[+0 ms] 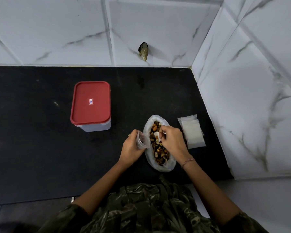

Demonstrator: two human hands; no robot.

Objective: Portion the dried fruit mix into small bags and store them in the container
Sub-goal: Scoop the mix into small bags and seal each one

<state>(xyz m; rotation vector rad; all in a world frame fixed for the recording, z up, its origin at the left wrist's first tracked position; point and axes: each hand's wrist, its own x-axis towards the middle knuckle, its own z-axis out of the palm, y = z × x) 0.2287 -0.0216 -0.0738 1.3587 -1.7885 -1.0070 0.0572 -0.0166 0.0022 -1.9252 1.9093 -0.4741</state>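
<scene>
From the head view, the left hand (133, 147) was curled around a small bag (142, 140), holding its mouth open beside the big bag (149, 159) of dried fruit mix (159, 149). The right hand (173, 140) hovered over the mix, fingers bunched on a white piece (157, 136). The container (91, 105), red lid on, stood well apart to the left on the black counter (40, 132). 1 stack of empty bags (192, 132) lay near on the right.

The head-worn camera looks steeply down, close over the black counter (32, 132), facing the wall (57, 31).
</scene>
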